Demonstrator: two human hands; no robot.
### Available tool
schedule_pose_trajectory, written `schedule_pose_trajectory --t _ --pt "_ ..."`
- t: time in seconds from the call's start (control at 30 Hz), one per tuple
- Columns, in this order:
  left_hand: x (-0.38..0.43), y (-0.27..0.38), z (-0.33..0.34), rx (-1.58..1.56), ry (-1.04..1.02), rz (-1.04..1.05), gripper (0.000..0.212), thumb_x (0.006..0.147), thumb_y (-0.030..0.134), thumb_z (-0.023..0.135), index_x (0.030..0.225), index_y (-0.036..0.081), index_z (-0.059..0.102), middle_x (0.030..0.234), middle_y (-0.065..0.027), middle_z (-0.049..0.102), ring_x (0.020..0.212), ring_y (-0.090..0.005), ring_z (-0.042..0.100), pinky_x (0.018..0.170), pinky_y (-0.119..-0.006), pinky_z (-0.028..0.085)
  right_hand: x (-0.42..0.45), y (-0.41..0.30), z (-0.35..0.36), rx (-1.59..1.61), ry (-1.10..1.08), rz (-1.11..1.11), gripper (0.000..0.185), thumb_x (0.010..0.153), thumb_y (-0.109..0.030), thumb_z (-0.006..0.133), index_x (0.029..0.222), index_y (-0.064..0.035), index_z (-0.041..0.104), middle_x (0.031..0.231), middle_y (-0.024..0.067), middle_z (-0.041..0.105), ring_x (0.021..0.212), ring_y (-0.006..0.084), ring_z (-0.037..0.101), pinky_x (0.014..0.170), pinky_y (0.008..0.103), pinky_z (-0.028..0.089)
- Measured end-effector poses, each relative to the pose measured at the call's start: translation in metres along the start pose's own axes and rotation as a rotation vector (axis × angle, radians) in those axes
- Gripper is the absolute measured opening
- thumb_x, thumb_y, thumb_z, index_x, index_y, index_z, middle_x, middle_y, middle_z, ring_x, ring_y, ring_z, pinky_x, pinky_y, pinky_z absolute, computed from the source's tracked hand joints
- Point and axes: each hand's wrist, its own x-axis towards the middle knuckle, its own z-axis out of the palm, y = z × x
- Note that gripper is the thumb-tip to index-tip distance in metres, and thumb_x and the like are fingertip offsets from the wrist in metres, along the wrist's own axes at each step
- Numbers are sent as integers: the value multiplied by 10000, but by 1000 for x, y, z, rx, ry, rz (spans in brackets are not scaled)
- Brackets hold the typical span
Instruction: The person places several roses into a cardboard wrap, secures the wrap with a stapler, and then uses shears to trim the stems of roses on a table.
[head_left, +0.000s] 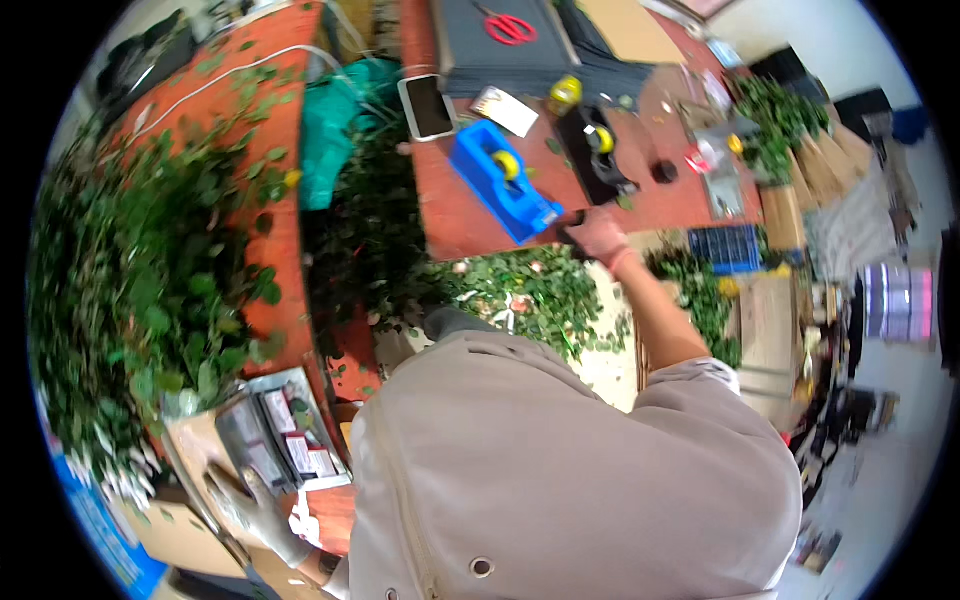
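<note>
My right hand (600, 237), in a pinkish glove with dark finger parts, reaches to the front edge of the red table (465, 217). It is blurred, and I cannot tell whether it grips anything. Just left of it lies a blue tape dispenser (495, 180) with a yellow roll; a black tape dispenser (596, 154) sits behind. At the lower left, my left hand (259, 514) wears a grey-white glove. Its fingers are spread over a tan board (199, 450), beside a tray (341, 476) with dark compartments holding printed cards (300, 454).
Leafy cut stems (150, 300) heap over the left red table (277, 322). Leaves and pink flowers (525, 292) litter the floor. A phone (427, 107), white card (506, 111) and red-handled scissors (510, 30) lie farther back. A blue crate (724, 249) stands right.
</note>
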Motion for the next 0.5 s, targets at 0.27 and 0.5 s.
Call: schedule_pose_trajectory --t 0.27,0.5 --pt "-15 33 -46 -161 106 -155 548 820 278 599 1281 4 487 1366 -239 406 1295 -408 333 1082 -468 242 15 -226 -115 -406 -46 -951 400 781 -182 578 1159 -49 576 1199 175 561 1183 321 482 1022 407 360" --pt "-38 31 -34 -161 193 -211 678 750 401 645 1284 25 464 1354 -222 408 1282 -397 339 1075 -508 221 -117 -571 4 -384 251 -2306 340 842 -300 543 1150 -160 571 1160 71 587 1107 209 546 914 355 427"
